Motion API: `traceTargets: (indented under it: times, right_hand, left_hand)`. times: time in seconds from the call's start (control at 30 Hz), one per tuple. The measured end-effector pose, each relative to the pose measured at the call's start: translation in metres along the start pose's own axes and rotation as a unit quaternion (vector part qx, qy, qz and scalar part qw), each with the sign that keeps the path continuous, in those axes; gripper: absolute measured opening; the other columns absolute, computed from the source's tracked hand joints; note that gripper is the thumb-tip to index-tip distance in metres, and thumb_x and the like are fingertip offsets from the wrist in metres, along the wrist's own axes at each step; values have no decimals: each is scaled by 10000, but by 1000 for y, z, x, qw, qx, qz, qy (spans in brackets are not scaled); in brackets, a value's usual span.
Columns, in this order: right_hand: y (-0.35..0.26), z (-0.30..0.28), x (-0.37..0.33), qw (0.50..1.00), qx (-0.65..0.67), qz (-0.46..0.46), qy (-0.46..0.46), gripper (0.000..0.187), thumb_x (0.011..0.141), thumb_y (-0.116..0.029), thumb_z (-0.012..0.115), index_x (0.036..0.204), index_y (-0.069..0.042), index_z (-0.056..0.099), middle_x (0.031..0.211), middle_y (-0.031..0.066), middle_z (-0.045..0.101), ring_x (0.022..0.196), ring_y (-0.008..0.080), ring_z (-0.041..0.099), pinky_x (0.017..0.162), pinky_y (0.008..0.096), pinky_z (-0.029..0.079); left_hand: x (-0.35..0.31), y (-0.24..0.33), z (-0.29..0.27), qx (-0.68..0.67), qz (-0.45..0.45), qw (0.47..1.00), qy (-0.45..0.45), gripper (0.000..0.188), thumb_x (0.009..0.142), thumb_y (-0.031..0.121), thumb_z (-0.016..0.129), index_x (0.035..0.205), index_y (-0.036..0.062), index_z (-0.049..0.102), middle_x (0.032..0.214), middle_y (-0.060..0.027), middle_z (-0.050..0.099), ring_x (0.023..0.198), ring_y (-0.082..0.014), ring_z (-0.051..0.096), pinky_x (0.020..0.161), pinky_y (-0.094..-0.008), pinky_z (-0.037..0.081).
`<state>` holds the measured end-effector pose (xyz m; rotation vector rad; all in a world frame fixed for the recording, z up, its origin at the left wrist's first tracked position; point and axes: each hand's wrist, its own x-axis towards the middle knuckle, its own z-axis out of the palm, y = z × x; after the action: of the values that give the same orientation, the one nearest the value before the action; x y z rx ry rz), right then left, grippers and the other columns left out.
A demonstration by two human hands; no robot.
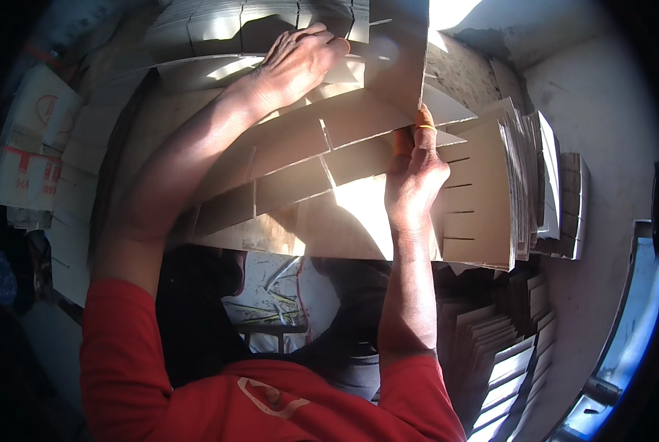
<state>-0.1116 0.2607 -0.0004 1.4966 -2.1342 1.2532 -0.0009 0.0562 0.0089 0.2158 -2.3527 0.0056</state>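
My right hand (418,175), with orange finger covers on it, pinches the lower corner of an upright cardboard sheet (396,62). Beside its fingers, two long slotted cardboard strips (289,180) stand on edge and slant down to the left. Farther off, my left hand (300,62) has its fingers curled in by a row of slotted cardboard (219,29) at the far side of the table. One orange finger cover shows on it. Its fingertips are partly hidden, so what they grip cannot be made out.
A wooden table (263,232) lies under the work. Stacked slotted cardboard sheets (480,195) stand at its right end. More cardboard pieces (492,353) are piled low on the right. At the left is a white carton (31,173) with red print.
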Motion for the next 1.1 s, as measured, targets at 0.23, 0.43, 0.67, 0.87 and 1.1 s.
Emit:
traceTargets:
  times: [0.23, 0.43, 0.67, 0.87, 1.1]
  right_hand:
    - [-5, -5, -1, 1000, -21, 11, -18, 451, 909, -64, 574, 1339, -36, 442, 878, 196, 678, 671, 302, 686, 569, 367, 540]
    - [-3, -4, 0, 998, -38, 27, -39, 434, 918, -88, 567, 1330, -24, 448, 789, 198, 668, 648, 314, 677, 553, 376, 534]
    - [3, 2, -1, 994, -78, 42, -60, 402, 919, -94, 553, 1303, -17, 462, 831, 212, 668, 632, 327, 669, 542, 389, 533]
    - [2, 4, -2, 996, -60, 44, -44, 383, 904, -50, 556, 1280, -32, 483, 960, 202, 667, 739, 301, 678, 631, 358, 546]
    - [-12, 1, -4, 996, 0, 82, -47, 385, 892, 37, 545, 1267, -44, 512, 1117, 163, 652, 998, 222, 657, 848, 288, 506]
  left_hand:
    - [-1, -2, 5, 21, -38, 999, -8, 208, 681, -57, 574, 871, 27, 561, 721, -113, 557, 732, -286, 580, 609, -400, 488]
    - [-7, 6, 2, -42, 2, 999, 5, 180, 700, -50, 580, 869, 11, 576, 733, -105, 568, 705, -275, 572, 601, -389, 486]
    - [-4, 22, -15, -82, 15, 996, 15, 190, 700, -93, 604, 867, -3, 594, 748, -124, 590, 709, -272, 584, 603, -368, 492]
    - [15, 20, -46, -298, -191, 928, -117, 295, 774, 175, 735, 958, -33, 636, 836, -130, 657, 766, -192, 636, 677, -298, 497]
    - [45, -46, -35, -63, -264, 925, -267, 625, 805, 244, 618, 1293, -31, 339, 1312, -220, 346, 1242, -346, 278, 1036, -410, 258]
